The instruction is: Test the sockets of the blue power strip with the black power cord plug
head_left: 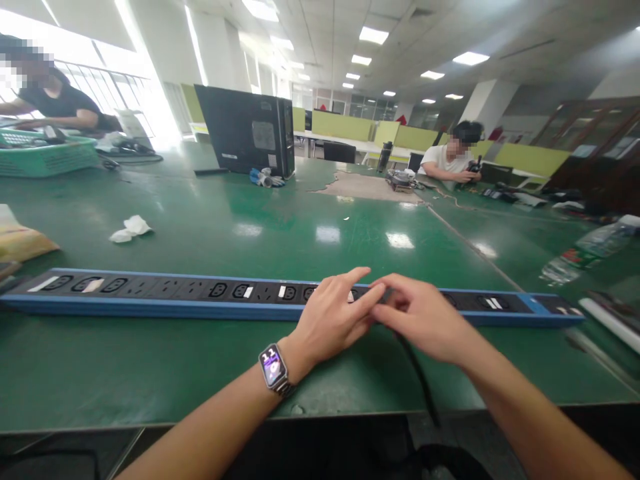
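A long blue-framed power strip (165,310) with a row of black sockets and small white labels lies across the green table. My left hand (333,310), with a watch (274,367) on its wrist, rests over the strip's middle, fingers stretched and slightly apart. Its fingertips meet those of my right hand (425,313), which is closed in a pinch over the sockets. From beneath the right fingers a black cable (420,377) runs down past the table's front edge. Whatever end the cable has is hidden by the fingers.
A black computer tower (245,130) stands behind, with gloves (267,177) at its foot. Crumpled tissue (131,229) and a green basket (55,159) are left; a plastic bottle (590,250) lies right. Two people sit at the far sides of the table (240,373).
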Demonstrator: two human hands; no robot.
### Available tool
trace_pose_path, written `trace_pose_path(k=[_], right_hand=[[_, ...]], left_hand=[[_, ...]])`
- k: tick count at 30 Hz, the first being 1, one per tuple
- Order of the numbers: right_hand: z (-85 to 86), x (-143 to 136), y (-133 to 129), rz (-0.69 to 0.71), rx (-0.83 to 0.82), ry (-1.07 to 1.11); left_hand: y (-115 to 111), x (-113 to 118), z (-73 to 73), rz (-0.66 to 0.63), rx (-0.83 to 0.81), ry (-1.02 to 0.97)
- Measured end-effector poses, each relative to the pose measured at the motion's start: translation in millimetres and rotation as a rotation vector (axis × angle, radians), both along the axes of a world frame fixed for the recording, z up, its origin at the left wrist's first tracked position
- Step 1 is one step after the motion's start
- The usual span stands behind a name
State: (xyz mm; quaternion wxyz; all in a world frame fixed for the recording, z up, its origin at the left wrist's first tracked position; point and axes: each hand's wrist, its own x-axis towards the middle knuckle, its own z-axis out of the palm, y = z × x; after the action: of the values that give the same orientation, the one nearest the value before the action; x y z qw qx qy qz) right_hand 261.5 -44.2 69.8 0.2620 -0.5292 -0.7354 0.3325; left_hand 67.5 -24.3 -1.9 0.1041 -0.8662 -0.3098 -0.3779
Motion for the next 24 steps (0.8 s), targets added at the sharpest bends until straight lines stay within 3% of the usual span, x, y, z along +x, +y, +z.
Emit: trace_pose_path(k=[2, 4, 6, 9, 11, 14, 19, 24], right_hand=[[-9.5, -28, -1, 0.119, -0.198, 0.242], [-23.2, -31, 5, 0.048, -0.210, 0.379], [-40.6, -17, 15, -0.165, 0.041, 0.307], [-69.7, 11, 33, -0.395, 0.489, -0.021], [-86.6, 23, 41, -0.422, 0.628, -0.184], [-101.9, 27, 45, -0.408, 0.704, -0.302], [-104.4, 24, 42, -0.392, 0.735, -0.366], [-104.8, 27, 40, -0.359, 0.734, -0.347]], left_hand=[[-3, -17, 1.8, 0.018, 0.018, -0.080], [-2, -47, 1.7, 0.149, -0.001, -0.181], [1, -83, -0.8, 0.312, -0.095, -0.199], [6, -126, -6.1, 0.416, -0.261, -0.156], [10, -140, -6.6, 0.386, -0.338, -0.146], [16, -145, 1.2, 0.269, -0.456, -0.053], [31, -147, 21.9, 0.113, -0.731, 0.070], [37, -156, 29.3, 0.017, -0.881, 0.061]])
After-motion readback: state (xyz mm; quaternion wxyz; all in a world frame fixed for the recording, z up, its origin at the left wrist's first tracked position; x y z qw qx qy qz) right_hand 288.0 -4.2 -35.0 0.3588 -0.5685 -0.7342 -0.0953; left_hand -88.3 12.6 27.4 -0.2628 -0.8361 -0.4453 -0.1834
